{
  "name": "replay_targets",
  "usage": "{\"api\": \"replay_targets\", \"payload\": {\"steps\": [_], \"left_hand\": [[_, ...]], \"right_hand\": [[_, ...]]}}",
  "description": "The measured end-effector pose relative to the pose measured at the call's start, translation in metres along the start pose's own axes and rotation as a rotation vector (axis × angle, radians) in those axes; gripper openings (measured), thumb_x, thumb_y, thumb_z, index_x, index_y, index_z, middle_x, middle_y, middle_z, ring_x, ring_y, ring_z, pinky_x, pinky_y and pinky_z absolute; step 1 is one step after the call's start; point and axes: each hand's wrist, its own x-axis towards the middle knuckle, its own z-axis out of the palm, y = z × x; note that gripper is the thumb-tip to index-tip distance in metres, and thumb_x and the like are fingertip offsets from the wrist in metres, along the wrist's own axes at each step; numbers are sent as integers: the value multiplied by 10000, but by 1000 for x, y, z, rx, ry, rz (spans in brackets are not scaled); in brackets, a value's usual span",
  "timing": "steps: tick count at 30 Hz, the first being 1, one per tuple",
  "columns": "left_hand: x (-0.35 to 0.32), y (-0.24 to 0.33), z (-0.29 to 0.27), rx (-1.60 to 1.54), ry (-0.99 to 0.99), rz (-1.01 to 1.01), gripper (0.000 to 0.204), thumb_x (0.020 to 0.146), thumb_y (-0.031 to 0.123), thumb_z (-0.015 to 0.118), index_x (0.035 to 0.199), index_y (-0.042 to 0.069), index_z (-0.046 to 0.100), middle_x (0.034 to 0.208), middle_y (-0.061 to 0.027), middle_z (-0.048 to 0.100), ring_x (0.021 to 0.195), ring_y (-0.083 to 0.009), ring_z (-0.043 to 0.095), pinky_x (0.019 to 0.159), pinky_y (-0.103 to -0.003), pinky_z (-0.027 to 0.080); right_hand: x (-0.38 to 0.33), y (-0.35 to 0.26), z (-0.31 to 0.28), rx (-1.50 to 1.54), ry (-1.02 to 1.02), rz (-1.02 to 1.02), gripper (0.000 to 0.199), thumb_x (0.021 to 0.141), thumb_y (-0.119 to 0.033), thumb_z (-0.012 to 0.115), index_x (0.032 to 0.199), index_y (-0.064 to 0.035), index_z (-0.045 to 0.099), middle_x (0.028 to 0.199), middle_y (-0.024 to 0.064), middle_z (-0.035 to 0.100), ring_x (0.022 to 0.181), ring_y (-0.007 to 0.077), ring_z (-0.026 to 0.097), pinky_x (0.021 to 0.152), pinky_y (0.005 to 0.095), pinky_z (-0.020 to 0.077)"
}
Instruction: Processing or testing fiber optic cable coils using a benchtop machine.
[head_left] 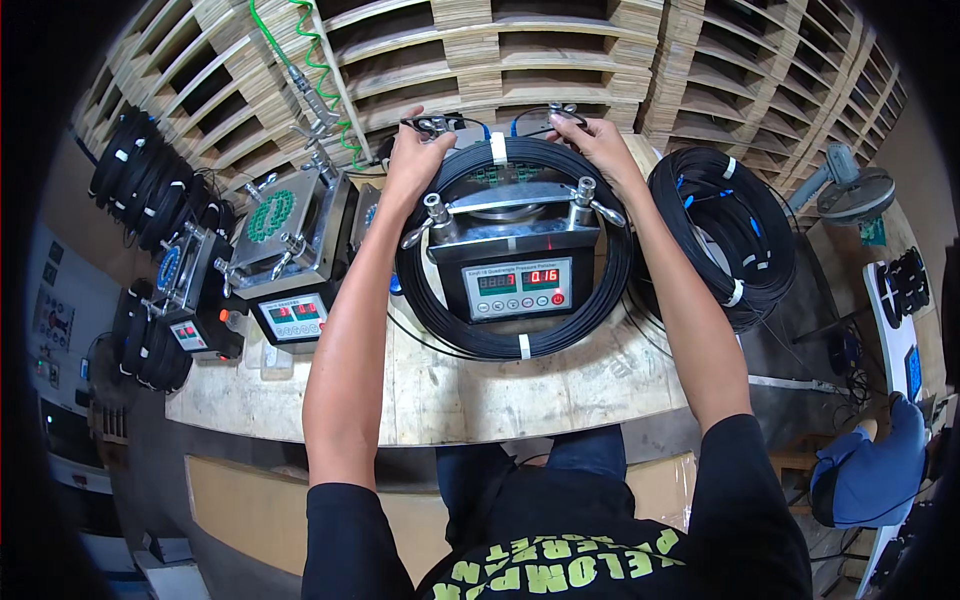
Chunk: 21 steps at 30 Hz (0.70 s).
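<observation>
A black cable coil [617,262], tied with white bands, loops around a bench polishing machine [452,285] with a red and green digital display [516,288]. Metal corner clamps [584,202] stand at the machine's near side. Beyond the coil's top, my left hand [422,158] curls its fingers around a far corner clamp [436,124]. On the other side my right hand [604,152] grips the opposite far clamp [562,112] with thumb and fingers. Thin black cables with blue connectors [487,131] run between the hands. The undersides of both grips are hidden.
To the left stand another polishing machine [293,315] with a green-dotted plate and a smaller one [187,335]. More black cable coils [735,300] lie at right and hang [135,180] at left. Wooden pallets [560,50] rise behind the worktable [430,410]. A person [880,465] sits far right.
</observation>
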Motion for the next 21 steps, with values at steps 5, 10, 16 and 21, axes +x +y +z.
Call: {"api": "replay_targets", "payload": {"steps": [5,10,16,21], "left_hand": [[-3,2,0,-11,6,19,867,759,305,765,1495,11,413,1185,-224,654,1104,-306,642,989,-366,480],[0,1,2,80,51,44,857,761,325,760,1486,4,435,1157,-209,667,1083,-288,651,972,-361,487],[-1,2,-2,67,34,-14,869,751,334,764,1483,-7,441,1087,-187,684,1017,-271,670,922,-358,507],[5,-2,-2,37,4,-33,883,740,328,761,1488,-10,434,1043,-176,685,974,-257,676,884,-353,518]], "right_hand": [[3,9,0,132,-6,14,418,954,-402,710,824,-7,757,693,-11,647,632,63,556,565,239,424],[10,22,-8,142,62,-63,368,961,-377,698,831,-33,714,760,1,660,623,64,571,557,238,447],[1,11,-6,133,154,22,302,968,-299,668,842,-26,705,790,23,679,628,78,576,550,240,444],[5,15,-5,217,155,60,305,975,-275,650,859,2,701,816,59,697,691,100,632,601,226,485]]}}
